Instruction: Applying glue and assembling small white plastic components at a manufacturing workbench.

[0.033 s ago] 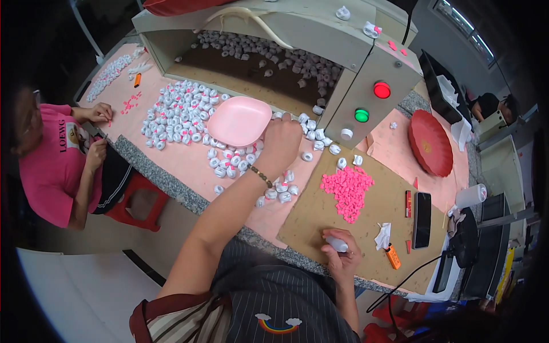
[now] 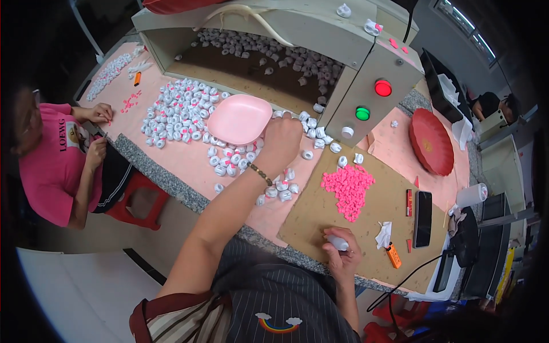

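Note:
My left hand reaches forward over the table with its fingers curled down among small white pieces, beside the machine's front edge. Its fingertips are mostly hidden, so what it grips does not show. A shallow pink plastic tray lies just left of that hand, on top of more white pieces, many with pink bits attached. My right hand, near the table's front edge, is wrapped round a small whitish squeeze bottle. A heap of small pink pieces lies on the brown board beyond it.
A beige machine with red and green lights holds more white pieces in its opening. On the right are a phone, an orange lighter, a red scalloped dish and a cable. A co-worker sits at left.

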### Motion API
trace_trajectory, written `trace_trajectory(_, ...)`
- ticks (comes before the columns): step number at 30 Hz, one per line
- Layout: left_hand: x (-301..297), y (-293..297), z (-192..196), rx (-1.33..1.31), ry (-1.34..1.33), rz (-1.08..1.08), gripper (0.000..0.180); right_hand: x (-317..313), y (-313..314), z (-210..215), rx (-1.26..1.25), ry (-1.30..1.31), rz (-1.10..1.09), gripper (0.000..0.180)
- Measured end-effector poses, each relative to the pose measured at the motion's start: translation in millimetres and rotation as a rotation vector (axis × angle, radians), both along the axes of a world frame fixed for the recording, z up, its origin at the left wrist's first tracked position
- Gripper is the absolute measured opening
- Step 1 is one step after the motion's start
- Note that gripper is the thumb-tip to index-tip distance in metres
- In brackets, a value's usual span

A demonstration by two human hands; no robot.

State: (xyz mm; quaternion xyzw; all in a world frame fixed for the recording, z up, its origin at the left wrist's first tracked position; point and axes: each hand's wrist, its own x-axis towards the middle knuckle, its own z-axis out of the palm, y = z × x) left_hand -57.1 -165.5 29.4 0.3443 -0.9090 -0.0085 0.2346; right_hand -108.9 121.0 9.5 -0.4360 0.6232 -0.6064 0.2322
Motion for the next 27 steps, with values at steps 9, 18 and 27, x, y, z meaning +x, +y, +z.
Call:
trace_trajectory(9,33.7,97.1,4.6,1.526,0.682,-0.471,0.023,-5.3,9.4,-9.6,-0.101,-0.232,-0.271,0.036)
trace_trajectory(18,48.5,156.4,-29.6,1.614,0.809,-0.417,0.024,-11.3,29.2,22.4,-0.034,0.278,-0.356,0.035)
trace_trajectory(27,47.6,160.1,-26.1,1.532,0.835,-0.414,0.027,-9.5,23.5,26.0,-0.031,0.450,-0.317,0.032)
